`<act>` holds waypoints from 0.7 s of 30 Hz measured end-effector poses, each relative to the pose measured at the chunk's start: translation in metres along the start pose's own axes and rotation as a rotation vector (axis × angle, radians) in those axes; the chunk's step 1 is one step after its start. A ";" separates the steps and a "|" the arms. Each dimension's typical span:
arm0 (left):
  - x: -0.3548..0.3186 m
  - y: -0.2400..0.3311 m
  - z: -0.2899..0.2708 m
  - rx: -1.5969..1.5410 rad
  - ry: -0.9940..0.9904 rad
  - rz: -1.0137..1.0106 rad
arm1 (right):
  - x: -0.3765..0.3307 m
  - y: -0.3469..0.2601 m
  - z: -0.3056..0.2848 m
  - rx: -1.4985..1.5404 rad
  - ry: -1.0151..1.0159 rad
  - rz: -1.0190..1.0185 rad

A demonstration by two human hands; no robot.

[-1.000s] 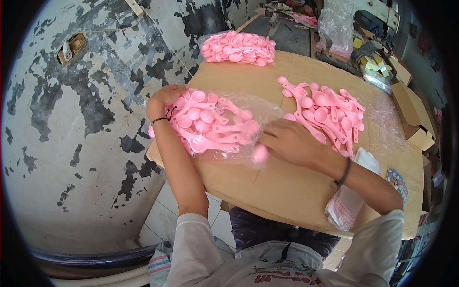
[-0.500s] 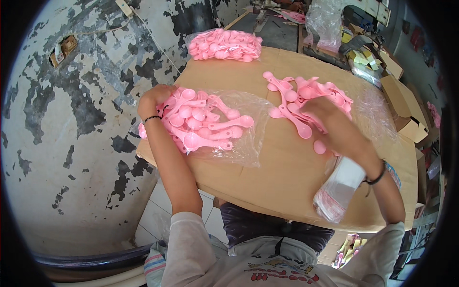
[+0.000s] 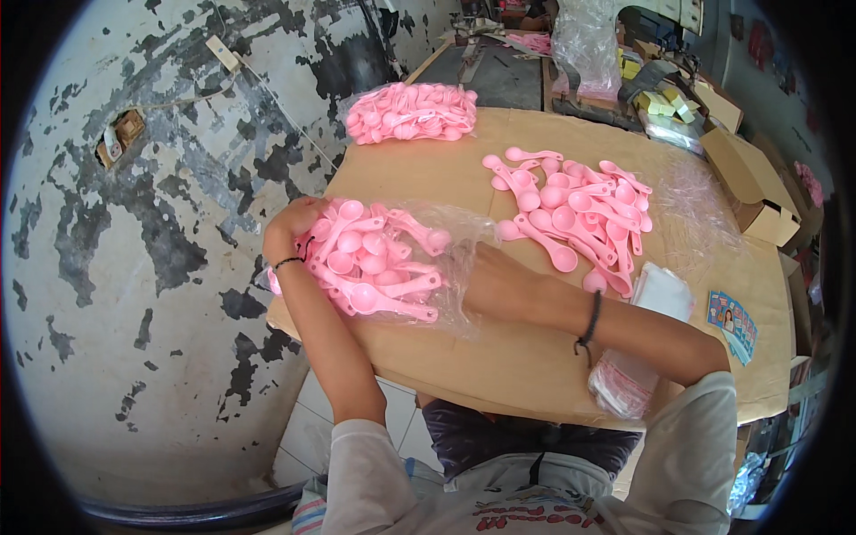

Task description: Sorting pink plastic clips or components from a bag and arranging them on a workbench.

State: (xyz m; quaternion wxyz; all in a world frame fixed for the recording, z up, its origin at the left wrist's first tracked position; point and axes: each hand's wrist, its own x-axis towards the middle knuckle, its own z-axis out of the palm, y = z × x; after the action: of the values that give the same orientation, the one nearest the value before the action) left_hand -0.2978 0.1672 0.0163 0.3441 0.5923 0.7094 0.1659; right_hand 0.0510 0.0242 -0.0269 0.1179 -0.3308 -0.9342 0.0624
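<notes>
A clear plastic bag (image 3: 455,223) lies on the left of the table, loaded with pink measuring spoons (image 3: 374,263). My left hand (image 3: 296,225) is curled round the far left end of this bag, against the spoons. At the bag's right side, my right hand (image 3: 499,281) reaches left into the loose film. Its fingers are hidden, so I cannot see whether it holds anything. A heap of loose pink measuring spoons (image 3: 580,209) lies beyond my right forearm.
A filled bag of pink spoons (image 3: 410,113) sits at the far left edge. Flat plastic bags (image 3: 660,294) lie under my right forearm, beside printed cards (image 3: 733,325). Crumpled film (image 3: 700,214) and an open cardboard box (image 3: 749,187) are at the right. A peeling wall (image 3: 160,267) borders the left.
My right hand has moved left from the loose heap to the bag's right side. The spoon that jutted rightmost in the bag no longer shows there. My left hand stays at the bag.
</notes>
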 end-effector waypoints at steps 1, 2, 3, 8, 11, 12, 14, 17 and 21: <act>0.003 0.000 0.000 -0.051 -0.024 0.000 | -0.012 0.001 -0.007 -0.005 -0.009 0.002; 0.004 0.005 0.004 -0.063 -0.032 0.003 | -0.025 0.006 -0.012 -0.018 0.056 -0.009; 0.004 0.009 0.007 -0.021 -0.007 0.026 | -0.039 0.010 -0.018 -0.031 0.121 -0.022; 0.015 0.002 0.004 0.026 0.024 0.014 | -0.072 0.013 -0.107 0.263 -0.058 0.153; 0.010 -0.002 -0.003 0.050 0.043 0.030 | -0.089 0.034 -0.137 0.559 -0.133 0.625; 0.008 0.005 -0.001 0.055 0.044 0.036 | -0.095 0.052 -0.140 0.330 0.059 0.452; 0.005 0.012 0.005 0.064 0.043 0.040 | -0.093 0.062 -0.136 0.104 0.243 0.276; -0.003 0.011 0.003 0.065 0.074 0.047 | -0.078 0.051 -0.127 0.255 0.356 0.275; 0.002 0.010 0.007 0.098 0.098 0.084 | -0.042 0.023 -0.048 0.246 0.091 0.011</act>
State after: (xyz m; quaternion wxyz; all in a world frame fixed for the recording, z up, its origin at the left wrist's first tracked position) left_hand -0.2858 0.1703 0.0173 0.2724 0.6286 0.7073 0.1741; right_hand 0.1094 0.0172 0.0074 0.1998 -0.3216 -0.9112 0.1622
